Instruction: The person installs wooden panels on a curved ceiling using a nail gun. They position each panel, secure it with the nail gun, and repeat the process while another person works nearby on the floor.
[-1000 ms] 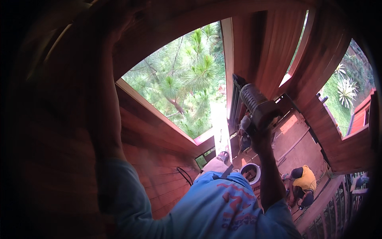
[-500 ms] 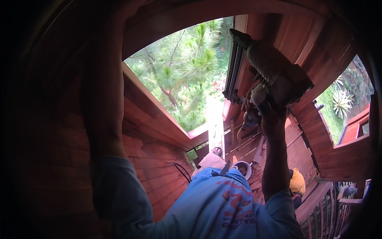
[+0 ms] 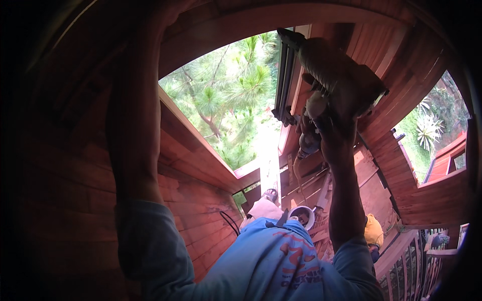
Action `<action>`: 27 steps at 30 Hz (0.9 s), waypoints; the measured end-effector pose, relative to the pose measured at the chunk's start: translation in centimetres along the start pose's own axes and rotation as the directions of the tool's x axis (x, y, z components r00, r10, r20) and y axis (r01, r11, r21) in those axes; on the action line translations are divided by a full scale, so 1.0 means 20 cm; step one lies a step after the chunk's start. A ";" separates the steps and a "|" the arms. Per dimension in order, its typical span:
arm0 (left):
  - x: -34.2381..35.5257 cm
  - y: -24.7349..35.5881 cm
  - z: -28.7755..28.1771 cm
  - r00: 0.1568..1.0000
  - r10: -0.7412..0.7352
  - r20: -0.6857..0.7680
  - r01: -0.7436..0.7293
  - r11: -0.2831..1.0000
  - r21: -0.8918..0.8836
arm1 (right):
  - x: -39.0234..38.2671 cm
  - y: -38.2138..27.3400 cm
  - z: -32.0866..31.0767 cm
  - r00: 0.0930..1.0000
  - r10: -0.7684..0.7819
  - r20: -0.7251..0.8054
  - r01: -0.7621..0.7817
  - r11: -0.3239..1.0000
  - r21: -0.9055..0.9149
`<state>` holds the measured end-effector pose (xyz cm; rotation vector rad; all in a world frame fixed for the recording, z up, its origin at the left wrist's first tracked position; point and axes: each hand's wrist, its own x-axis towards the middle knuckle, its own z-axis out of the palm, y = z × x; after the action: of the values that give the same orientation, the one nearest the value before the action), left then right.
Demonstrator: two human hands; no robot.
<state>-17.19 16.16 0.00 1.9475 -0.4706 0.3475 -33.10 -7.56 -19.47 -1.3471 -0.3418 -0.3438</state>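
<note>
My right hand (image 3: 335,131) is raised and wrapped round the handle of a nail gun (image 3: 334,62), its worn body looking taped or wrapped. The gun's dark nose tilts toward the upper left, close to the top corner of a window opening. A long black magazine (image 3: 285,75) hangs beside it, in front of the window frame. An air hose (image 3: 297,173) seems to drop from below the grip. High at the left, my left hand (image 3: 173,10) reaches up to the reddish boards overhead; its fingers are dark and mostly cut off.
Plank walls (image 3: 181,220) curve round me. Below are a pale beam (image 3: 269,170) near my foot, a white bucket (image 3: 303,215) and loose boards. A person in yellow (image 3: 373,231) is at the lower right, near a railing (image 3: 409,261). A second window opening (image 3: 434,130) lies right.
The nail gun and my right hand have shifted a little left and slightly up in the picture. My left arm stays raised, barely displaced.
</note>
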 end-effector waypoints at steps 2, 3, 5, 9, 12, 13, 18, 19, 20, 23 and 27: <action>-0.01 0.00 0.01 0.999 0.031 0.040 -0.028 0.998 -0.064 | 0.08 0.00 0.02 0.986 -0.169 0.006 0.168 0.977 -0.128; -0.01 0.01 0.01 0.997 0.048 0.060 -0.042 0.994 -0.097 | 0.12 -0.01 0.04 0.979 -0.202 0.014 0.202 0.968 -0.146; 0.00 0.00 0.00 0.996 0.067 0.053 -0.061 0.992 -0.106 | 0.21 -0.04 0.08 0.975 -0.219 0.033 0.221 0.966 -0.131; 0.01 -0.01 -0.02 0.997 0.034 0.071 -0.029 0.997 -0.068 | 0.34 -0.08 0.13 0.983 -0.166 0.075 0.171 0.982 -0.078; 0.00 -0.01 -0.01 0.998 0.044 0.047 -0.040 0.996 -0.082 | 0.40 -0.08 0.12 0.974 -0.196 0.110 0.212 0.965 -0.157; -0.01 -0.01 0.00 0.997 0.073 0.032 -0.070 0.993 -0.095 | 0.41 -0.08 0.12 0.971 -0.210 0.110 0.228 0.954 -0.193; -0.06 0.02 -0.01 0.992 0.128 -0.022 -0.129 0.988 -0.081 | 0.41 -0.12 0.14 0.966 -0.235 0.112 0.254 0.945 -0.208; -0.06 0.02 -0.01 0.992 0.126 -0.025 -0.128 0.989 -0.074 | 0.40 -0.14 0.16 0.969 -0.231 0.092 0.244 0.953 -0.178; -0.06 0.02 -0.01 0.992 0.126 -0.025 -0.127 0.989 -0.071 | 0.42 -0.13 0.15 0.946 -0.289 0.148 0.316 0.922 -0.224; -0.04 0.02 -0.01 0.992 0.122 -0.026 -0.124 0.990 -0.062 | 0.46 -0.11 0.11 0.907 -0.346 0.239 0.404 0.876 -0.265; -0.03 0.01 -0.01 0.994 0.110 -0.029 -0.111 0.993 -0.043 | 0.45 -0.14 0.12 0.971 -0.206 0.120 0.222 0.963 -0.150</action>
<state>-17.85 16.42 0.10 1.8758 -0.5658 0.4298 -26.30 -6.09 -12.67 -1.4946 -0.5587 -0.4918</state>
